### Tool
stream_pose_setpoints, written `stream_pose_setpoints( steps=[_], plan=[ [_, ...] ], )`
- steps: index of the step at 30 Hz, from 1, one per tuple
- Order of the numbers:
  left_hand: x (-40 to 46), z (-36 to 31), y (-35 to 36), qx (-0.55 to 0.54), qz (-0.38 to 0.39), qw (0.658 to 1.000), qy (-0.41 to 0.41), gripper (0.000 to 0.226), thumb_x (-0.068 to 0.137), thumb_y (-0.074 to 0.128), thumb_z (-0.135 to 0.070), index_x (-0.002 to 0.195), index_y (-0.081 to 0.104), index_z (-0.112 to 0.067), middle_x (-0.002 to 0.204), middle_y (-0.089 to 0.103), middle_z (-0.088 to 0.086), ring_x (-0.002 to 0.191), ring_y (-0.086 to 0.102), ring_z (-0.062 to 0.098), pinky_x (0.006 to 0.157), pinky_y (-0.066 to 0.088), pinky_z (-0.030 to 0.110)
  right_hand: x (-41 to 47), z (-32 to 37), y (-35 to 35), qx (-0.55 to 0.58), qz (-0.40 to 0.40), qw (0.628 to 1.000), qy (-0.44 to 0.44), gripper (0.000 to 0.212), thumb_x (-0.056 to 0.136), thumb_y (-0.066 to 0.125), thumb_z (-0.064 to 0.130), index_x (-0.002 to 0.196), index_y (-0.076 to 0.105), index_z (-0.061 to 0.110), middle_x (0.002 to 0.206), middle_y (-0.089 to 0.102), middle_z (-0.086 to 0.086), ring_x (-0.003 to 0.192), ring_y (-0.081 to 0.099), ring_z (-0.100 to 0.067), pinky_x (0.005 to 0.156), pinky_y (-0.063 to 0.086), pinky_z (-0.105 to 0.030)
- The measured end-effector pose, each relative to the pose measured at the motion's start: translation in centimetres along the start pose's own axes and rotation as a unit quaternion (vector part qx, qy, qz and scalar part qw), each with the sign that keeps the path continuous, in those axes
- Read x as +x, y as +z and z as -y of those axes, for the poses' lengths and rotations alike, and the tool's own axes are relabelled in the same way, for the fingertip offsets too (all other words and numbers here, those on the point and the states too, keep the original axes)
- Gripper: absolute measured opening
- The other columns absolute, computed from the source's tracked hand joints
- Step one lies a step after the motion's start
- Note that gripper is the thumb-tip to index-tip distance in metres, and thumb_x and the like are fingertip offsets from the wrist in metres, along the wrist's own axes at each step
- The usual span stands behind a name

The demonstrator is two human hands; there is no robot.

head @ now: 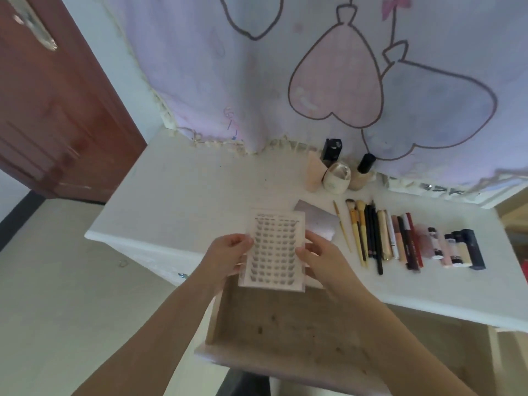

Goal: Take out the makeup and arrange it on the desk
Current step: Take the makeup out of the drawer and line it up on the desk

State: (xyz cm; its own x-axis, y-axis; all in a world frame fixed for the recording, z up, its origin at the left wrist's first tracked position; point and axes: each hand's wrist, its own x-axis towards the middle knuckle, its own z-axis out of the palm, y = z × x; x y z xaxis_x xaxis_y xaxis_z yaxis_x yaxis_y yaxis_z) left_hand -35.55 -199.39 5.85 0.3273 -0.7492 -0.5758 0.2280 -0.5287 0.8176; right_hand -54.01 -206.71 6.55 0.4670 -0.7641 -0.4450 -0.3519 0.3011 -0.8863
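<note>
A clear flat case of false lashes (273, 250) hangs over the front edge of the white desk (183, 195), above the pulled-out drawer (285, 330). My left hand (228, 252) grips its left edge and my right hand (320, 258) grips its right edge. Just behind it a silver flat compact (317, 220) lies on the desk. To the right, brushes and pencils (363, 232) and lipsticks and small tubes (440, 244) lie side by side in a row.
At the back of the desk stand a peach tube (314, 172), a black box (417, 150), a white egg-shaped case (337, 178) and a foundation bottle (361, 172). A printed curtain (343, 81) hangs behind. A brown door (57, 110) is at left.
</note>
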Motion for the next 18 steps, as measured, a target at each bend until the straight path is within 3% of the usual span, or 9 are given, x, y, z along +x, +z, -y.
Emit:
stream_pose_setpoints(
  steps=[2,4,6,8,10,14,16,17,18],
  plan=[
    [3.6,-3.1,0.3,-0.011,-0.02,0.999,0.027,0.017,0.096,0.053,-0.018,0.105,0.064,-0.008,0.097,0.072,0.007,0.082,0.069,0.019,0.064,0.057,0.025,2.9,1.9,0.6,-0.03,-0.026,0.999,-0.026,0.042,0.095,0.047,0.009,0.135,0.047,0.024,0.122,0.061,0.008,0.108,0.058,-0.008,0.098,0.047,-0.03],
    [7.5,-5.8,0.6,-0.007,-0.052,0.997,0.053,0.015,0.096,0.053,-0.016,0.097,0.066,-0.01,0.096,0.071,0.009,0.082,0.067,0.024,0.071,0.056,0.032,6.3,3.4,1.1,-0.097,-0.074,0.992,-0.026,0.05,0.097,0.045,0.011,0.145,0.032,0.02,0.132,0.05,0.008,0.116,0.05,-0.011,0.101,0.039,-0.022],
    [11.9,-7.7,0.8,0.031,-0.083,0.993,0.078,0.016,0.094,0.05,-0.012,0.087,0.065,-0.012,0.091,0.067,0.01,0.081,0.061,0.023,0.074,0.05,0.034,9.7,4.3,1.6,-0.13,-0.099,0.987,-0.003,0.059,0.098,0.043,0.017,0.15,0.016,0.02,0.148,0.036,-0.001,0.132,0.039,-0.019,0.11,0.033,-0.032],
    [15.5,-9.2,1.3,0.071,-0.088,0.991,0.072,0.026,0.091,0.043,-0.003,0.104,0.065,-0.008,0.105,0.066,0.009,0.093,0.062,0.022,0.083,0.052,0.034,12.8,4.7,2.0,-0.124,-0.111,0.986,0.009,0.061,0.098,0.042,0.016,0.151,0.011,0.018,0.154,0.027,-0.004,0.138,0.031,-0.022,0.114,0.029,-0.035],
    [18.0,-10.0,2.0,0.104,-0.076,0.99,0.055,0.042,0.088,0.035,0.004,0.123,0.057,-0.005,0.119,0.063,0.007,0.1,0.062,0.019,0.085,0.054,0.033,15.3,5.0,2.2,-0.124,-0.134,0.983,0.017,0.061,0.098,0.039,0.011,0.151,0.01,0.016,0.154,0.027,-0.006,0.138,0.032,-0.023,0.11,0.026,-0.029],
    [19.6,-10.4,3.6,0.108,-0.055,0.991,0.057,0.037,0.095,0.033,0.003,0.121,0.054,-0.011,0.117,0.057,-0.003,0.109,0.051,0.015,0.079,0.046,0.013,17.7,4.4,2.5,-0.151,-0.181,0.972,0.008,0.046,0.1,0.034,0.01,0.145,0.026,0.013,0.144,0.04,-0.007,0.133,0.037,-0.025,0.106,0.03,-0.028],
    [20.4,-9.6,3.6,0.123,-0.036,0.99,0.062,0.049,0.096,0.032,0.0,0.143,0.036,-0.013,0.137,0.049,0.001,0.124,0.048,0.018,0.094,0.046,0.023,18.1,3.5,2.5,-0.152,-0.186,0.971,0.004,0.032,0.103,0.027,0.018,0.131,0.042,0.02,0.121,0.055,0.003,0.118,0.05,-0.021,0.1,0.037,-0.025],
    [20.6,-9.1,3.6,0.13,-0.024,0.989,0.064,0.057,0.094,0.032,0.002,0.148,0.026,-0.014,0.145,0.042,0.002,0.13,0.044,0.019,0.102,0.043,0.031,18.1,3.1,2.5,-0.159,-0.19,0.969,0.0,0.032,0.104,0.026,0.022,0.129,0.045,0.017,0.119,0.057,0.003,0.114,0.053,-0.019,0.104,0.037,-0.029],
    [20.9,-8.6,3.5,0.15,-0.017,0.986,0.069,0.062,0.092,0.032,0.004,0.15,0.02,-0.015,0.15,0.035,0.002,0.135,0.038,0.02,0.108,0.038,0.036,18.1,2.9,2.4,-0.182,-0.181,0.967,-0.004,0.036,0.103,0.026,0.022,0.134,0.043,0.013,0.13,0.053,-0.003,0.119,0.05,-0.019,0.107,0.035,-0.03]
  ],
)
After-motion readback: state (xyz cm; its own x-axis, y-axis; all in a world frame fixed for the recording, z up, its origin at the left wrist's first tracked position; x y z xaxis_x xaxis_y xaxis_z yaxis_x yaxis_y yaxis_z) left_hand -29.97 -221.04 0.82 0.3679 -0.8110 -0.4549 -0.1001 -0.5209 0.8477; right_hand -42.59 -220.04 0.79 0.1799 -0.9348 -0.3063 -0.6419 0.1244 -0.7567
